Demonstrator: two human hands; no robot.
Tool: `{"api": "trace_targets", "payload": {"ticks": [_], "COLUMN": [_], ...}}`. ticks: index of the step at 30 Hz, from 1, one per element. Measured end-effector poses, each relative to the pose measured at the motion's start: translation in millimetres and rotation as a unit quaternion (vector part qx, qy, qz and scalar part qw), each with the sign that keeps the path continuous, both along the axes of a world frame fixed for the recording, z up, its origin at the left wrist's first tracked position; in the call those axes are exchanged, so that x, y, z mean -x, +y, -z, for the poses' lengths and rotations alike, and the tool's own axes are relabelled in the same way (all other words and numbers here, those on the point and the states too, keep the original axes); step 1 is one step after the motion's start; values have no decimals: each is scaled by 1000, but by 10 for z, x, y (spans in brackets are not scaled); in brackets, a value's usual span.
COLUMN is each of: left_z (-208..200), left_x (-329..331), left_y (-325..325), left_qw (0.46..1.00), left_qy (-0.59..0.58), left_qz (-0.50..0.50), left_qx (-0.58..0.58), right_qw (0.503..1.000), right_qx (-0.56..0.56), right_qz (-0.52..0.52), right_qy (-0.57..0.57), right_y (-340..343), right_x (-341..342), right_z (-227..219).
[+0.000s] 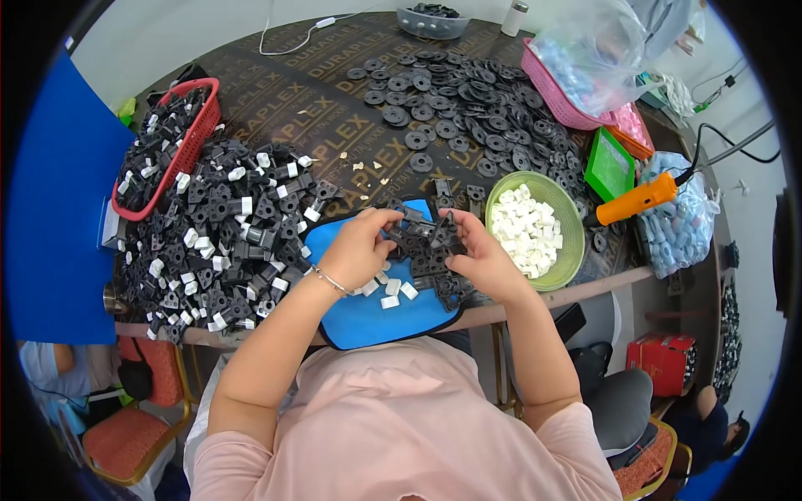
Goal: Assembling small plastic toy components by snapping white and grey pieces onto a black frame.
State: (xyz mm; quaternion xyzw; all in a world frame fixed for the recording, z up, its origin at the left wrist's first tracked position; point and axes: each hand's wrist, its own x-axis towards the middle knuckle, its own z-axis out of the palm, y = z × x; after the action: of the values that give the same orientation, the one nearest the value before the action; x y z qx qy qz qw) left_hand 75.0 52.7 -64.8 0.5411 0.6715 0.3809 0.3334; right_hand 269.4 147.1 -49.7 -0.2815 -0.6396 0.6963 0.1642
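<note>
Over a blue mat [351,321] at the table's front edge, both my hands are at a cluster of black plastic parts [430,263]. My left hand [357,249] has its thumb and fingers curled round a black part at the cluster's left side. My right hand [487,260] pinches a black plastic part [447,234] between thumb and fingers. The cluster's parts overlap, so their outlines are hard to separate. Several small white plastic pieces [391,289] lie on the mat beside my left hand.
A green basket [576,242] of white pieces stands right of my right hand. Black parts with white pieces [242,221] heap at left, beside a red basket [215,100]. Black discs [447,129] spread behind. An orange-handled tool [639,200] hangs at right.
</note>
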Motion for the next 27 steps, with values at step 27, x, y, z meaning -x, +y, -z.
{"api": "trace_targets", "payload": {"ticks": [27], "left_z": [-21], "left_x": [228], "left_y": [-693], "left_qw": [829], "left_qy": [-530], "left_qz": [-177], "left_qx": [3], "right_qw": [835], "right_qx": [-483], "right_qz": [33], "right_qy": [-260], "right_y": [-142], "right_x": [513], "right_z": [-17]}}
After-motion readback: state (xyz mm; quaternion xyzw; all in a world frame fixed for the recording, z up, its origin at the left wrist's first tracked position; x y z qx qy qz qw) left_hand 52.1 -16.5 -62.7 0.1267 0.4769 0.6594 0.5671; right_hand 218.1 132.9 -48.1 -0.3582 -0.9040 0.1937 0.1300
